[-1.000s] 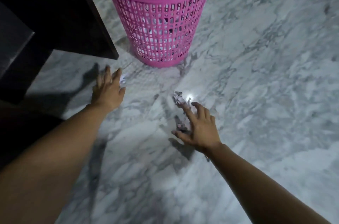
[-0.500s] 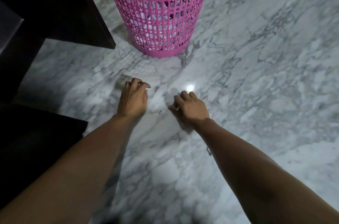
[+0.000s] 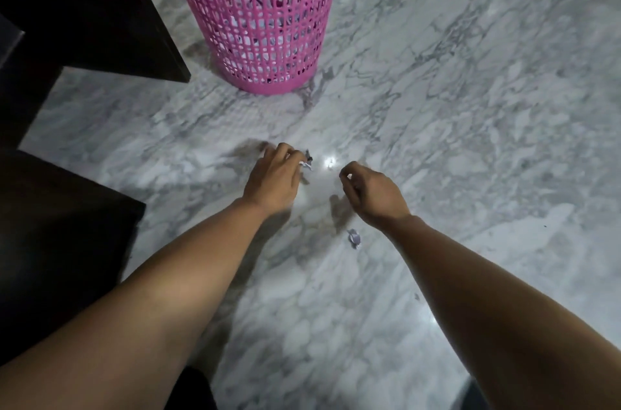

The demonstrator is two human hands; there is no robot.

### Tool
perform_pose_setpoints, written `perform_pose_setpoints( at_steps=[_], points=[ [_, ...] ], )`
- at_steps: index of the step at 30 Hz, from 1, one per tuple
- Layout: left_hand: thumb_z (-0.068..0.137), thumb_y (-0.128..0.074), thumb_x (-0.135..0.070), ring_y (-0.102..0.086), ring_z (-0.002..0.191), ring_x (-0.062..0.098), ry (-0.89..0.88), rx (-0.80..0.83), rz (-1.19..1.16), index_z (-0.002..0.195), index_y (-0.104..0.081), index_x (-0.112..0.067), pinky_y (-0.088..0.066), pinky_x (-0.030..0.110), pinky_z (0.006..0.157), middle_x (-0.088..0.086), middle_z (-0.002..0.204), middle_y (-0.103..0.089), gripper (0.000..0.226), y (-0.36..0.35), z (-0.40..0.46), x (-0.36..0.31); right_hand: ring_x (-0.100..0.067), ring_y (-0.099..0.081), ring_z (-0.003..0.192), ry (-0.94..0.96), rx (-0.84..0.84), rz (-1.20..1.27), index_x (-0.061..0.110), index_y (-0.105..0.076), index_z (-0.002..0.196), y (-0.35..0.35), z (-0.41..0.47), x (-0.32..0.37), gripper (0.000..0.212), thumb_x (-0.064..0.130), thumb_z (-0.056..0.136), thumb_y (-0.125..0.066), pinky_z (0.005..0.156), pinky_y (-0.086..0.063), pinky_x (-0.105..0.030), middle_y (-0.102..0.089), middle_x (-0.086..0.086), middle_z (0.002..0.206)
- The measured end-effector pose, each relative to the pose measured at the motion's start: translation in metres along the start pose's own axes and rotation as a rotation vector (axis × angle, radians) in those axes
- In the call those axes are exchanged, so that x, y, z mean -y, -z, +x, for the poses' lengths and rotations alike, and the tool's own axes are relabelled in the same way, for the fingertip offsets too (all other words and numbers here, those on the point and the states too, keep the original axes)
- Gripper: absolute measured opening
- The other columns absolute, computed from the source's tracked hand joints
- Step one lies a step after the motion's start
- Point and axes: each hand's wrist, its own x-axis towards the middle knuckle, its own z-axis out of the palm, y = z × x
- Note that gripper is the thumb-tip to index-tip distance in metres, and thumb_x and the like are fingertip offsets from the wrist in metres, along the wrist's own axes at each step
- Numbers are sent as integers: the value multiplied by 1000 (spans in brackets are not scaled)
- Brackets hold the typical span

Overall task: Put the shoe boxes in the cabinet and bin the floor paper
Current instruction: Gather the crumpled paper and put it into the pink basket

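1. Marble floor [image 3: 453, 114], white with grey veins, filled most of our view, and a pink plastic bin [image 3: 262, 16] with latticed walls stood on it ahead of our hands.
2. Our left hand [image 3: 274, 179] was curled shut on a crumpled scrap of paper [image 3: 306, 163], whose white edge stuck out past the fingertips.
3. Our right hand [image 3: 373, 194] was clenched too, fingers folded in; a pale speck showed at the fingers, but we could not tell whether it held anything.
4. Another small paper scrap [image 3: 354, 237] lay loose on the floor just below the right wrist, apart from both hands.
5. White paper showed through the bin's lattice near its bottom.
6. Dark furniture [image 3: 84, 6] stood at our left, close beside the bin.
7. We saw no shoe boxes here.
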Motion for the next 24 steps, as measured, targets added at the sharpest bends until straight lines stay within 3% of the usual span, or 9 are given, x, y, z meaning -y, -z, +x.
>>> perform_pose_setpoints(
  at_steps=[3, 6, 9, 12, 15, 20, 24],
  points=[
    [93, -53, -14, -37, 129, 36, -5, 157, 121, 149, -41, -29, -44, 51, 102, 7, 157, -30, 58, -7, 11, -17, -22, -67, 81, -6, 28, -91, 30, -53, 108, -2, -37, -9, 17, 45, 105, -45, 60, -47, -31, -70, 8, 95],
    [98, -47, -22, -16, 145, 34, -37, 320, 253, 158, -19, -35, -30, 53, 110, 5, 169, -2, 68, -18, 17, -25, -21, -67, 89, 21, 67, -148, 30, -54, 114, -14, -68, -14, 31, 58, 102, -45, 63, -52, -33, -70, 7, 103],
    [91, -52, -20, -34, 133, 37, -102, 272, 347, 151, -38, -29, -35, 51, 100, 8, 159, -28, 63, -26, 14, -22, -21, -67, 86, 58, 124, -270, 28, -53, 113, -37, -92, -16, 40, 64, 95, -51, 55, -49, -32, -65, 7, 98],
    [84, -53, -13, -47, 103, 37, -185, 140, 370, 127, -55, -16, -44, 46, 81, 13, 124, -51, 43, -31, 11, -19, -20, -65, 78, 55, 47, -294, 25, -55, 106, -50, -97, -15, 28, 51, 97, -53, 47, -50, -32, -61, 7, 89],
    [91, -41, -21, -50, 92, 36, -197, 128, 307, 110, -58, -10, -48, 45, 71, 14, 105, -54, 27, -29, 11, -20, -23, -64, 70, 70, 58, -230, 23, -50, 90, -47, -87, -20, 17, 38, 98, -53, 48, -47, -31, -60, 5, 80],
    [98, -46, -20, -53, 99, 32, -108, 215, 126, 108, -57, -10, -41, 37, 68, 9, 107, -54, 18, -18, 8, -24, -29, -63, 70, -129, 106, -71, 24, -45, 83, -37, -66, -22, 16, 30, 91, -58, 55, -40, -30, -65, 2, 82],
    [95, -44, -22, -56, 94, 28, 16, 98, 13, 96, -53, -17, -38, 34, 67, 0, 101, -55, 11, 17, 12, -32, -32, -58, 71, -226, 14, 50, 23, -47, 80, -6, -16, -10, 22, 32, 95, -60, 57, -36, -33, -60, 1, 73]
  ],
)
